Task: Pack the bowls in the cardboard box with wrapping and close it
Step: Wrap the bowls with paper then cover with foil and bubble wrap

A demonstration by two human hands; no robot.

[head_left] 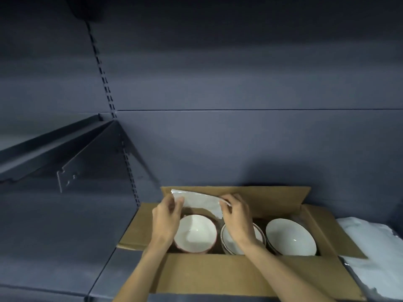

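An open cardboard box (218,273) stands on a dark shelf with its flaps spread out. Inside it sit three white bowls side by side: a pink-sided bowl (196,233) at the left, a rimmed middle bowl (229,238) partly hidden by my right wrist, and a right bowl (291,237). My left hand (166,219) and my right hand (236,216) each pinch one end of a white wrapping sheet (200,200), held stretched above the left and middle bowls, in front of the back flap.
A pile of white wrapping sheets (375,256) lies on the shelf right of the box. A dark metal shelf bracket (72,162) juts out at the left, with a slotted upright (128,162) behind it. The grey back wall stands close behind the box.
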